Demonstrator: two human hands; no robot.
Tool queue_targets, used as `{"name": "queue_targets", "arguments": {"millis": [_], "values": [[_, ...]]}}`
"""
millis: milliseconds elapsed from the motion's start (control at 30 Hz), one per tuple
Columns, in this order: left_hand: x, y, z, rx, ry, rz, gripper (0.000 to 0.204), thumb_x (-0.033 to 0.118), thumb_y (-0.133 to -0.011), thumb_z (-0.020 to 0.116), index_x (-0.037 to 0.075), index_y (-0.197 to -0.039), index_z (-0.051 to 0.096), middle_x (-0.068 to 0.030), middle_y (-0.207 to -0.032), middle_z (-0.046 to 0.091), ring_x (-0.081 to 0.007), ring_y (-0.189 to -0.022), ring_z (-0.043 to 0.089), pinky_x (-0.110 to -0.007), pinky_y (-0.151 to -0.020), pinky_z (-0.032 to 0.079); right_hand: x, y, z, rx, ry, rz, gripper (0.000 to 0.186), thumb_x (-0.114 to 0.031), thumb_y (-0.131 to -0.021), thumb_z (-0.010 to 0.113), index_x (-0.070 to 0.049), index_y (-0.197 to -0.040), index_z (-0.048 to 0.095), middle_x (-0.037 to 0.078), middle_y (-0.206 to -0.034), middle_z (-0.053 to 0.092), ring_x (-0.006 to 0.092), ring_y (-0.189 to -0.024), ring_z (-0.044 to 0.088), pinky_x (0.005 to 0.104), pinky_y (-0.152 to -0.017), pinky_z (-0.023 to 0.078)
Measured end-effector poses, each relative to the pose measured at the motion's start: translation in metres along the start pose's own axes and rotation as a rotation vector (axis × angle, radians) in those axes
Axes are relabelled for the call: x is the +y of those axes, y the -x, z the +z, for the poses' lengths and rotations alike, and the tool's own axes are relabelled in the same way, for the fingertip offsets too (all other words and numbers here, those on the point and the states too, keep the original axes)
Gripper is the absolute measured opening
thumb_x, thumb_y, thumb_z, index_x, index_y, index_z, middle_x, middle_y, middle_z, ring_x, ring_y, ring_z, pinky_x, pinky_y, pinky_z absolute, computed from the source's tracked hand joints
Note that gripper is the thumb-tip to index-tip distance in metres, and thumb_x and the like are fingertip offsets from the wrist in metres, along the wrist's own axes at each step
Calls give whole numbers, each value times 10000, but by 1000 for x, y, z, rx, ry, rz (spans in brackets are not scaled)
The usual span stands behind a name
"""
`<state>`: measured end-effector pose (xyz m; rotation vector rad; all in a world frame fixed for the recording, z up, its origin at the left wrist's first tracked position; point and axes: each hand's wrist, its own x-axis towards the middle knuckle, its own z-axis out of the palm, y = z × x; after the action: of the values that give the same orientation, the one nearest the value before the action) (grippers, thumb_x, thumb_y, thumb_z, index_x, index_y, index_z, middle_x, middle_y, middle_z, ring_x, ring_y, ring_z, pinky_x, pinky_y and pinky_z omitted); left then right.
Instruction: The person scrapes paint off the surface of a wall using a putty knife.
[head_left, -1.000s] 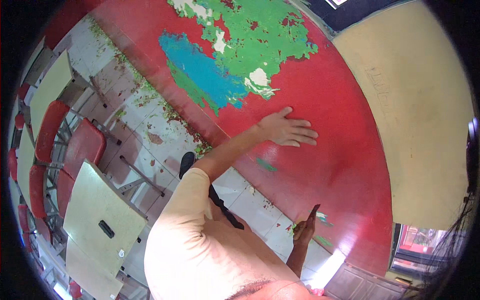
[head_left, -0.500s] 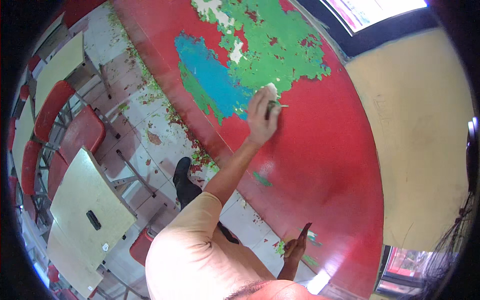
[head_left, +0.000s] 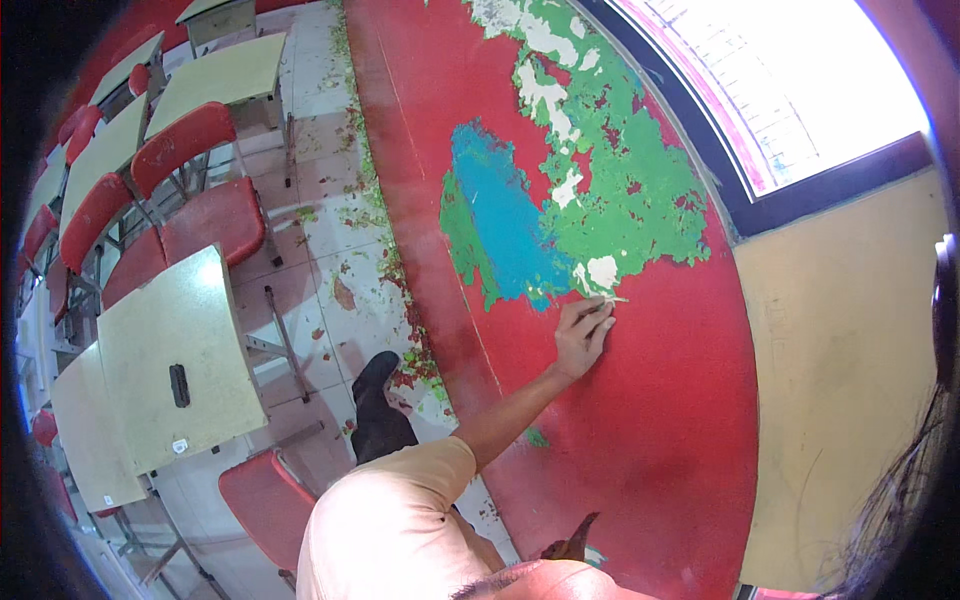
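My left hand is at the lower edge of the peeled patch on the red wall. Its fingertips are pinched against a flaking white and green bit of paint; whether they grip it is too small to tell. The patch shows green, blue and white layers. My right hand, low in the view and mostly hidden by my body, holds a dark, thin scraper-like tool near the wall.
Desks and red chairs stand at the left. Paint flakes lie on the tiled floor along the wall's foot, by my dark shoe. A dark-framed window and a beige wall section are at the right.
My left hand went from spread on plain red paint to the patch edge, where its fingers have drawn into a pinch. The view has swung, bringing more window and desks in.
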<state>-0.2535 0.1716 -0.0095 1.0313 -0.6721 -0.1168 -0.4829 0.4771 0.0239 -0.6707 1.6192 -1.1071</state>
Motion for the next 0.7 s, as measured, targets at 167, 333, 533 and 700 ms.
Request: {"name": "queue_targets", "arguments": {"millis": [167, 333, 533, 700], "values": [[10, -9, 8, 71, 25, -124, 108, 70, -745, 688, 49, -850, 676, -101, -928, 625, -219, -800, 605, -301, -681, 509, 4, -9, -4, 63, 47, 28, 526, -310, -940, 435, -256, -1424, 236, -46, -438, 320, 70, -330, 307, 220, -299, 296], [3, -16, 4, 126, 31, -115, 87, 55, -751, 677, 41, -834, 655, -97, -848, 632, -210, -783, 607, -293, -661, 490, 17, -17, -17, 10, 36, 36, 515, -307, -949, 414, -249, -1426, 228, -35, -448, 343, 73, -340, 328, 223, -307, 316], [9, -8, 21, 147, 91, -203, 90, 43, -754, 666, 48, -840, 641, -88, -803, 606, -205, -717, 568, -305, -641, 472, 41, -23, -48, 99, -7, 82, 497, -291, -951, 404, -194, -1416, 260, -4, -479, 391, 100, -366, 383, 233, -342, 363], [12, -8, 27, 156, -9, -194, 40, 36, -788, 613, 25, -808, 581, -90, -793, 589, -229, -742, 541, -341, -644, 445, 47, -21, -54, 94, 55, 88, 538, -318, -929, 434, -223, -1419, 231, -11, -487, 411, 121, -372, 411, 265, -338, 359]]}}
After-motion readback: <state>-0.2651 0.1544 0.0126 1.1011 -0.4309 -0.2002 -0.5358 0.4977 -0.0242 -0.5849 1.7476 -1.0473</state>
